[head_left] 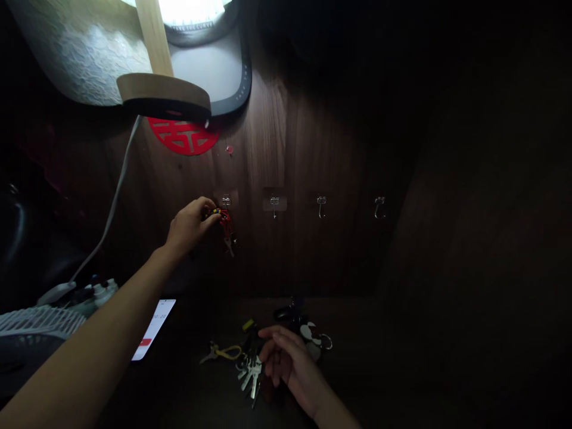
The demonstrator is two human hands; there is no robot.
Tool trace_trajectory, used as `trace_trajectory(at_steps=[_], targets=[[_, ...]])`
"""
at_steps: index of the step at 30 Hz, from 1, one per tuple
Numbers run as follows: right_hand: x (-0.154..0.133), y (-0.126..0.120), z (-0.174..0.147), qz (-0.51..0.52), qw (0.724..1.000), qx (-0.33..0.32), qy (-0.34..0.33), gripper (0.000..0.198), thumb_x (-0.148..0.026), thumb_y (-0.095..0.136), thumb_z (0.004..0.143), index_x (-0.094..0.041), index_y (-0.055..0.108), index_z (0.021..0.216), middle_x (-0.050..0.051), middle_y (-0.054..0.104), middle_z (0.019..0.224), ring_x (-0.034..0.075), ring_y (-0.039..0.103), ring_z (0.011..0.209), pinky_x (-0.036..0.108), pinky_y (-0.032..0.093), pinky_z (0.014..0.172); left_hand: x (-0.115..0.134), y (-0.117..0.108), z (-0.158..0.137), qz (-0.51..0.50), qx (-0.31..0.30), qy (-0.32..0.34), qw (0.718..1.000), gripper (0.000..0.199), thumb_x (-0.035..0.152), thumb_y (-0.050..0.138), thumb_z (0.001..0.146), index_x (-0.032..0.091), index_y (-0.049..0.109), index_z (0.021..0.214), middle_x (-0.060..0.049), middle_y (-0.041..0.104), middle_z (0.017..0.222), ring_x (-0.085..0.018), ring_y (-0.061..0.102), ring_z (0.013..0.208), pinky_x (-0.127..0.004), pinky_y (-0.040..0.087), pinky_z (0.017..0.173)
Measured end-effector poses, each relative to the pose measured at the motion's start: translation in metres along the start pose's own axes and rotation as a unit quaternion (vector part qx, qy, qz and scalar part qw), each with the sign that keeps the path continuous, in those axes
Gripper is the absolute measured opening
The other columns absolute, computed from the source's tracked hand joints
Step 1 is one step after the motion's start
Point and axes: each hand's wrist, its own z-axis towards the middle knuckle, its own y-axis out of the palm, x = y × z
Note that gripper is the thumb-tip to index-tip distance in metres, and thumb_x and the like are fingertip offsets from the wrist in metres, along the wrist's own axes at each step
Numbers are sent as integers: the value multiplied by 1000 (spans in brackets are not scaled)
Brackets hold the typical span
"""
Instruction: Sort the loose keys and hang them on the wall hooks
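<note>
My left hand (192, 223) is closed on a key with a red cord (226, 223), held up at the leftmost metal hook (226, 201) on the wooden panel. The key itself dangles below the cord; whether the cord is on the hook I cannot tell. Lower down, my right hand (288, 363) hovers over or beside a pile of keys, fingers loosely curled and apart, with nothing visible in them. Around it lie a bunch of silver keys (251, 375), a key with a yellow braided loop (227, 353) and a key ring with white tags (313, 335).
Three more hooks follow to the right: one (274, 205), another (322, 205) and the last (379, 207). A lit phone (155, 328) and a white slatted basket (40, 322) stand at left. A lamp (163, 92) with a white cable (117, 190) is above, near a red paper cutout (190, 140).
</note>
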Motion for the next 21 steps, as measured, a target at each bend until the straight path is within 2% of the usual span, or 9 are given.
trace_trajectory(at_steps=[7, 10, 14, 18, 21], targets=[[-1, 1, 0, -8, 1000, -1, 4, 30, -38, 63, 76, -10, 65, 88, 5, 67, 62, 9, 56, 43, 14, 37, 33, -13, 21, -35, -66, 11, -57, 996, 24, 39, 55, 81, 24, 61, 98, -2, 67, 93, -19, 61, 80, -25, 42, 65], [0, 0, -1, -10, 1000, -2, 7, 29, -37, 63, 77, -10, 65, 88, 5, 66, 62, 9, 55, 44, 14, 37, 33, -16, 33, -50, -90, 5, -69, 994, 29, 38, 52, 83, 24, 58, 107, -2, 68, 99, -19, 63, 85, -26, 45, 71], [1, 0, -1, -13, 1000, -9, 7, 28, -36, 62, 78, -11, 65, 89, 5, 66, 63, 9, 55, 45, 14, 38, 34, -19, 47, -67, -112, -11, -96, 989, 37, 39, 51, 84, 25, 54, 118, -3, 69, 99, -20, 65, 85, -28, 47, 72], [2, -2, -1, -11, 1000, -11, 4, 27, -36, 62, 78, -11, 65, 89, 5, 66, 63, 9, 55, 45, 14, 38, 35, -22, 56, -84, -128, -37, -115, 984, 34, 40, 51, 84, 24, 58, 113, -4, 70, 102, -22, 65, 90, -29, 47, 76], [1, -3, -1, -11, 1000, -12, 2, 26, -35, 61, 79, -12, 65, 90, 4, 66, 64, 9, 55, 46, 14, 39, 35, -24, 61, -97, -139, -62, -134, 979, 33, 42, 50, 83, 23, 61, 108, -3, 71, 97, -22, 66, 85, -29, 48, 73]])
